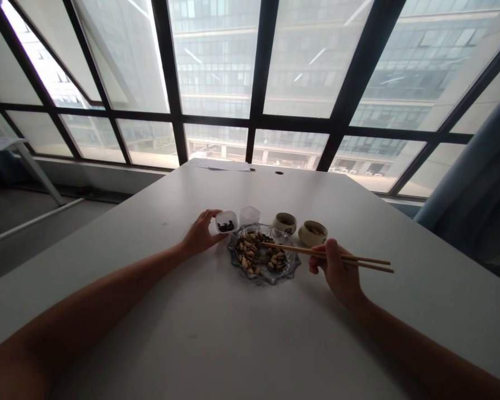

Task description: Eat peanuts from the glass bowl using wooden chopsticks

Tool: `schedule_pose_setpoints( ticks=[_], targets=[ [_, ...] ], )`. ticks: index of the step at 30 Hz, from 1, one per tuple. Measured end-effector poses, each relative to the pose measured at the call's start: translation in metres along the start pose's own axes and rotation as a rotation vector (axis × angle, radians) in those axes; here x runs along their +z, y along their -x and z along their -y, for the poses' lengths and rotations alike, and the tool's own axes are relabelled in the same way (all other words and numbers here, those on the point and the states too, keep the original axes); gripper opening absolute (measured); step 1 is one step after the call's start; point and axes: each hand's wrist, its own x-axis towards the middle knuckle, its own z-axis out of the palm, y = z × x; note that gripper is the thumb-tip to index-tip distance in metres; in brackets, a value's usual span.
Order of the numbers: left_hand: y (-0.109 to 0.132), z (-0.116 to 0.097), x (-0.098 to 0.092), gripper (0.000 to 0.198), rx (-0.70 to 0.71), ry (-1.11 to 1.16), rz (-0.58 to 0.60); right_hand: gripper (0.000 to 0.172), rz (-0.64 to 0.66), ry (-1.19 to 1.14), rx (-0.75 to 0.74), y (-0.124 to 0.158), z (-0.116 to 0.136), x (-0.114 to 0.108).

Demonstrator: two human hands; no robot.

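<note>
A clear glass dish with a scalloped rim holds a mix of nuts and dark seeds. My left hand grips a small translucent cup at the dish's upper left, tilted toward me, with dark seeds inside. Wooden chopsticks are held in my right hand, their tips over the contents of the dish. Behind the dish stands a second translucent cup. Two beige ceramic cups, one behind the dish and one at its right, stand close by; the right one has something brownish inside.
The white table reaches to large windows. White papers and two dark round spots lie at its far end. A blue curtain hangs at the right, and another table stands at the left.
</note>
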Motion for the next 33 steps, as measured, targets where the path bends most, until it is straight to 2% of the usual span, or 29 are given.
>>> schedule_pose_setpoints(
  ticks=[7, 10, 16, 25, 33],
  targets=[
    [0.001, 0.000, -0.001, 0.060, -0.015, 0.018, -0.002, 0.036, 0.219, 0.330, -0.458, 0.015, 0.015, -0.004],
    [0.002, -0.001, -0.003, 0.059, -0.021, 0.024, -0.008, 0.034, 0.221, 0.367, -0.528, 0.015, 0.019, -0.004],
    [0.004, -0.001, -0.005, 0.059, -0.032, 0.027, -0.001, 0.033, 0.225, 0.382, -0.553, 0.012, 0.020, -0.005],
    [0.005, -0.002, -0.007, 0.059, -0.027, 0.027, 0.012, 0.037, 0.215, 0.342, -0.472, 0.014, 0.018, -0.006],
    [0.004, -0.005, -0.010, 0.057, 0.009, 0.041, 0.017, 0.053, -0.019, -0.016, -0.010, 0.001, 0.002, 0.001]
  ],
)
